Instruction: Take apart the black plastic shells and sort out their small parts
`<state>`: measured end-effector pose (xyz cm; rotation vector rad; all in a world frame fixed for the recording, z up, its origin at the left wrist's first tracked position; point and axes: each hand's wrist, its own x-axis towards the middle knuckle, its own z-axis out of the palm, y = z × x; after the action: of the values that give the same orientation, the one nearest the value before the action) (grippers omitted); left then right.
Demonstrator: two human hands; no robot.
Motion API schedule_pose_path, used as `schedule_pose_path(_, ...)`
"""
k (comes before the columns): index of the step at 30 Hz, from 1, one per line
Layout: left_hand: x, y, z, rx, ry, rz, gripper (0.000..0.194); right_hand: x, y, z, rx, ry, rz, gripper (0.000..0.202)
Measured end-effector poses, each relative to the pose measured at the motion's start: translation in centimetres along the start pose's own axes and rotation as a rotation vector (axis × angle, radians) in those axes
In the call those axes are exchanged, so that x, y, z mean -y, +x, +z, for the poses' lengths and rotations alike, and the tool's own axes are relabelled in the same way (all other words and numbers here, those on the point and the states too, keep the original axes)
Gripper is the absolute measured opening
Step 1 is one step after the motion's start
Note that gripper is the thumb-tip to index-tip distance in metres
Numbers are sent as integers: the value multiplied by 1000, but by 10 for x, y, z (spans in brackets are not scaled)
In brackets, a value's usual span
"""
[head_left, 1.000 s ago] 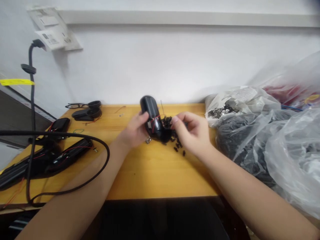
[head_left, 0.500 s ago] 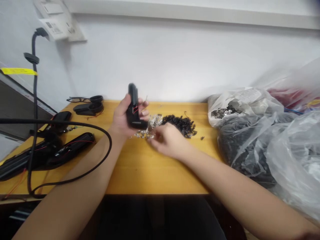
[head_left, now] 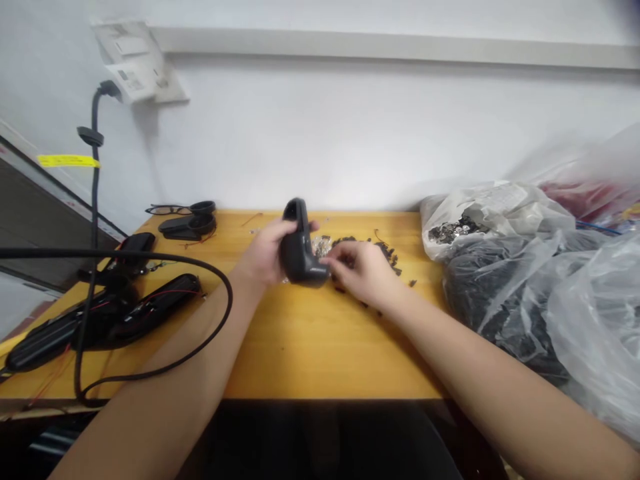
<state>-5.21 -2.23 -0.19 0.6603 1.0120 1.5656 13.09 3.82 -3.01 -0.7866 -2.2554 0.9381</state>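
My left hand (head_left: 267, 250) is wrapped round a black L-shaped plastic housing (head_left: 303, 257), held above the table with its rounded outer side towards me. My right hand (head_left: 357, 267) is closed in a pinch at the housing's lower right end. Whatever lies between those fingertips is too small and hidden to name. Behind the hands is a pile of small shiny metal pieces (head_left: 321, 245), partly covered by the housing. A pile of small black parts (head_left: 390, 255) shows beyond my right hand, which hides most of it.
Several black housings with red wires (head_left: 155, 307) lie on the left of the table, under a looping black cable (head_left: 220, 267). Glasses (head_left: 167, 210) and black ring-ended parts (head_left: 187, 223) sit at the back left. Plastic bags of parts (head_left: 500, 280) crowd the right side.
The housing has turned so its outer side faces me, and it has moved right and lower. My right hand has risen from the metal pieces to the housing's end. The view has shifted slightly.
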Motion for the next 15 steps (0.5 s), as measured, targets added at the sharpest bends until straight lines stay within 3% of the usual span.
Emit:
schedule_pose_path(3, 2, -4, 3, 18, -1, -57, 28, -7, 3, -12, -142, 168, 94, 24)
schedule_pose_path(8, 13, -5, 8, 175, 109, -179, 36, -10, 5, -23, -363, 218, -21, 15)
schedule_pose_path(15, 24, -3, 15, 258, 101, -239, 31, -10, 4, -15, -401, 166, -147, 25)
